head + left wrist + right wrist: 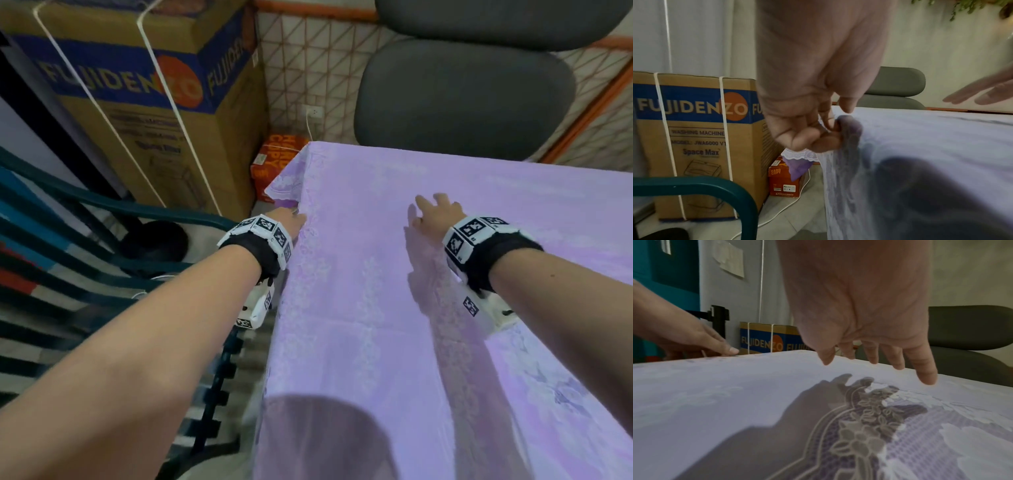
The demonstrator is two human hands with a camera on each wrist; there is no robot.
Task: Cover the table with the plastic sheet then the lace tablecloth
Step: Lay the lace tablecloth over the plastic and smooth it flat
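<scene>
The lace tablecloth [428, 274] lies spread over the table, filling the right and lower part of the head view, its scalloped border hanging off the left edge. A purple layer shows beneath the white lace at the far corner; that is probably the plastic sheet [797, 168], though the blur keeps me from being sure.

The left hand [287, 217] sits at the table's left edge, near the middle of the head view, fingers curled and pinching a fold of the lace. The right hand [433, 214] is spread wide, fingers straight, flat just above the cloth; the right wrist view shows its shadow close under the fingertips [927, 378], so whether it touches I cannot tell.

The step looks like final straightening. To do it well, I'd hold the top still with the flat palm while the pinching hand draws the overhang down and outward evenly, so the border hangs level and the corner by the orange Hard Copy box [270, 164] sits square. Pulling too hard could drag both layers askew.

The Fujidenzo carton [137, 96] stands in the upper left.
</scene>
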